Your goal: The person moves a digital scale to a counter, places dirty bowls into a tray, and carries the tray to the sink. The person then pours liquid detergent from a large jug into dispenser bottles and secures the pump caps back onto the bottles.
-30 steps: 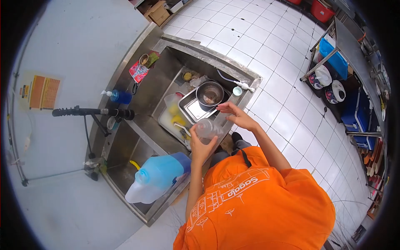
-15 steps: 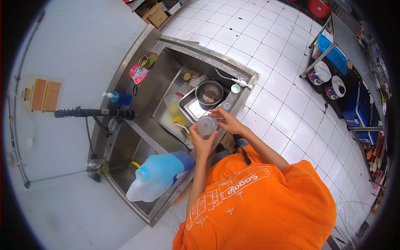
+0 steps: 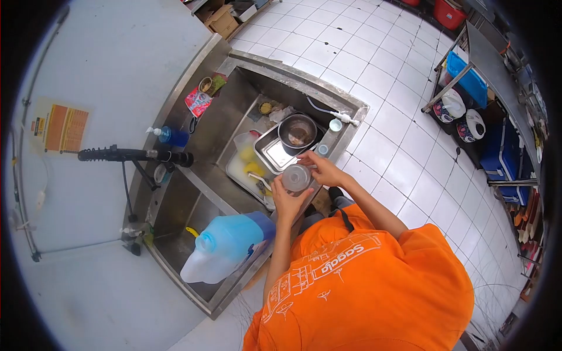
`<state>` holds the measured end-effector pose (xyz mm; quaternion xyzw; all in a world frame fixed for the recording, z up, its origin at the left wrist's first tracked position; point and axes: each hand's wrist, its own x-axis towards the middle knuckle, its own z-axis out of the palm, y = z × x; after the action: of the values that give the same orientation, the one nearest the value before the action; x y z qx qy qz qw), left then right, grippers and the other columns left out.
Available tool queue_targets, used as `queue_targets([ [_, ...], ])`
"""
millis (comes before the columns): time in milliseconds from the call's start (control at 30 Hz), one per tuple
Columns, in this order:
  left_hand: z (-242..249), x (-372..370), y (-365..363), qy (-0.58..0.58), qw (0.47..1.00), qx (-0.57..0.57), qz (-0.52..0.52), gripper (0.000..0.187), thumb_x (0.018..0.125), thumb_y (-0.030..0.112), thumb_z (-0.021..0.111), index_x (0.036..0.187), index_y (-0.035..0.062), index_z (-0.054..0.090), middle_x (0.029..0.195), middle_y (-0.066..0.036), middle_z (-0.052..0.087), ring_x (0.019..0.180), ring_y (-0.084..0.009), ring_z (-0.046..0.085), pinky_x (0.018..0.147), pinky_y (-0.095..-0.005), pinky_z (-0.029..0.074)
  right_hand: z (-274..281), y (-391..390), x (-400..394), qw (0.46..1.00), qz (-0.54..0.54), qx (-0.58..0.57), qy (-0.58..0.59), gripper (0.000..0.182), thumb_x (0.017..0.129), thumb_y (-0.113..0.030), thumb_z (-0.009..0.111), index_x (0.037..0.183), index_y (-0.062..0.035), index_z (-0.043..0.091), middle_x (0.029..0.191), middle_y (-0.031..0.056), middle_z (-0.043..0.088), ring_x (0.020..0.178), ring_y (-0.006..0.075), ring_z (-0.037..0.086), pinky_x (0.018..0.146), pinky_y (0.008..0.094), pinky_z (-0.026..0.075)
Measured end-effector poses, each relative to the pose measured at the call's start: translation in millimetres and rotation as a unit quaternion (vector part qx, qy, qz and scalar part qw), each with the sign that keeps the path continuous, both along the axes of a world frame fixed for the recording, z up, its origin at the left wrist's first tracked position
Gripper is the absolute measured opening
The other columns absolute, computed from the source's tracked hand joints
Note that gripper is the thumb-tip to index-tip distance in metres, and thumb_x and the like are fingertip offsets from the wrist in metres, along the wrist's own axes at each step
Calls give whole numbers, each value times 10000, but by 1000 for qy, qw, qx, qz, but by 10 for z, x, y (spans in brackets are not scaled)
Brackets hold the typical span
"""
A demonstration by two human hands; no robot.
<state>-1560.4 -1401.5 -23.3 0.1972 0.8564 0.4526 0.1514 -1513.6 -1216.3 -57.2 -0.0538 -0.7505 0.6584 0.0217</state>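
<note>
Between my two hands, over the front edge of the sink, is a clear round plastic container (image 3: 296, 178). My left hand (image 3: 286, 202) is closed around its lower left side, thumb near the rim. On the upper right side, my right hand (image 3: 321, 169) grips the rim with bent fingers. Just beyond my hands in the basin is a rectangular steel tray (image 3: 270, 157), with a round metal bowl (image 3: 297, 131) in it. A whitish tub (image 3: 237, 167) with a yellow sponge-like thing (image 3: 252, 168) lies to the left of the tray.
A large jug of blue liquid (image 3: 231, 240) stands over the near left basin. Small cups (image 3: 335, 125) sit on the right sink ledge beside a white spray nozzle (image 3: 346, 117). A black faucet hose (image 3: 117, 154) juts from the wall, near a blue soap bottle (image 3: 174, 137).
The container has tilted slightly, its round face turned more toward me. Both hands keep hold of it and have shifted only a little. The whole view moved slightly.
</note>
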Motion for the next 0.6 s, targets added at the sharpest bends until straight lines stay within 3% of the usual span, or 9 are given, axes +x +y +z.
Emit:
queue_targets([
  [233,431,149,-308,44,982,-157,-100,1053,697,344,871,1499,52,255,1493,-242,344,1281,-340,499,1008,-412,484,136,68,40,996,-43,73,35,585,727,145,388,1278,-31,472,1257,190,601,1233,326,560,1042,397,433],
  [300,1216,269,-495,-151,972,-71,-164,983,785,299,802,1530,33,218,1527,-237,335,1345,-335,447,1080,-404,409,559,121,77,990,-83,111,40,563,734,138,389,1265,-25,482,1247,177,614,1215,320,574,1028,379,443],
  [367,2313,357,-787,-252,943,57,-211,812,818,202,765,1489,25,343,1424,-200,495,1301,-309,504,1065,-400,422,1063,95,67,988,-122,63,73,558,744,123,400,1274,-35,474,1231,155,628,1206,304,585,1009,370,453],
  [400,2647,383,-1105,-231,947,79,-208,697,821,143,747,1434,21,440,1332,-192,585,1221,-279,581,1038,-404,448,1286,65,52,986,-140,37,88,556,749,116,406,1279,-41,470,1223,144,635,1201,296,590,999,366,458],
  [433,2707,389,-1507,-36,949,221,-222,437,833,140,733,1235,42,591,1113,-135,673,995,-218,667,903,-361,517,1491,-9,42,989,-95,8,110,566,756,106,408,1301,-45,447,1249,151,618,1220,283,576,1012,373,454],
  [467,2687,368,-1996,67,927,334,-155,434,884,329,651,1195,37,570,1117,-134,654,985,-197,650,865,-339,509,1680,-135,35,990,-52,-20,132,578,764,96,410,1323,-50,424,1276,158,601,1238,269,561,1026,380,449],
  [533,2523,387,-2519,301,915,222,150,630,891,551,560,1233,25,514,1232,-133,572,1138,-231,553,964,-368,439,1817,-532,-23,981,50,-91,165,635,776,67,404,1391,-77,339,1322,178,568,1262,281,541,1066,407,420],
  [567,2442,394,-2776,348,872,149,311,737,894,662,515,1252,18,486,1289,-133,531,1214,-248,504,1013,-383,404,1747,-717,-31,978,133,-113,114,682,801,43,511,1429,-80,276,1402,192,497,1304,319,501,1098,438,386],
  [600,2208,331,-2984,316,899,90,290,855,872,700,512,1359,2,429,1349,-146,513,1285,-300,464,1079,-423,360,1629,-939,-81,973,185,-94,104,779,779,-16,629,1450,-79,240,1458,211,414,1349,343,437,1118,455,352],
])
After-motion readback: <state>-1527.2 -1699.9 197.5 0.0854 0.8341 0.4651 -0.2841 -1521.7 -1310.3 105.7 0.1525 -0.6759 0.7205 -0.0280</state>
